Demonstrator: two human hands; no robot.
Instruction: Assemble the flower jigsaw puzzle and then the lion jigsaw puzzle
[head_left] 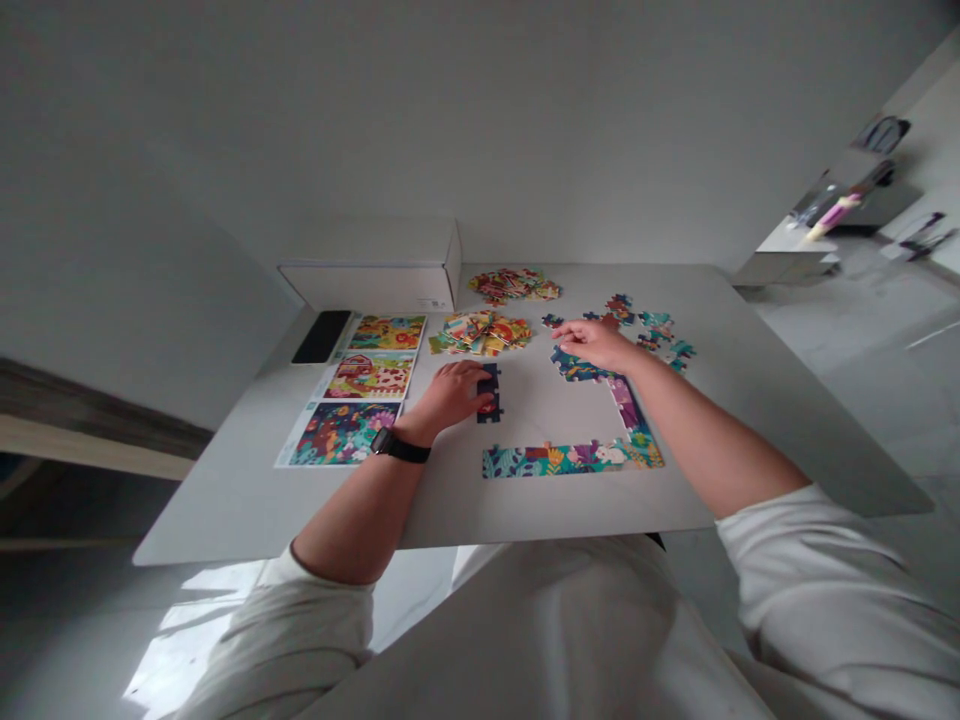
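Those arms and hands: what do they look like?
The left hand and right hand are both bare, without gloves. A black watch on a dark band circles the left wrist; none shows on the right. Pale, loose sleeves end near the elbows.

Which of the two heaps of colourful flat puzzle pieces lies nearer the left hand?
The front yellow-orange heap, just beyond the left hand; the other heap lies farther back.

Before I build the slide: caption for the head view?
Left hand on a dark jigsaw strip, right hand near a partly joined jigsaw border.
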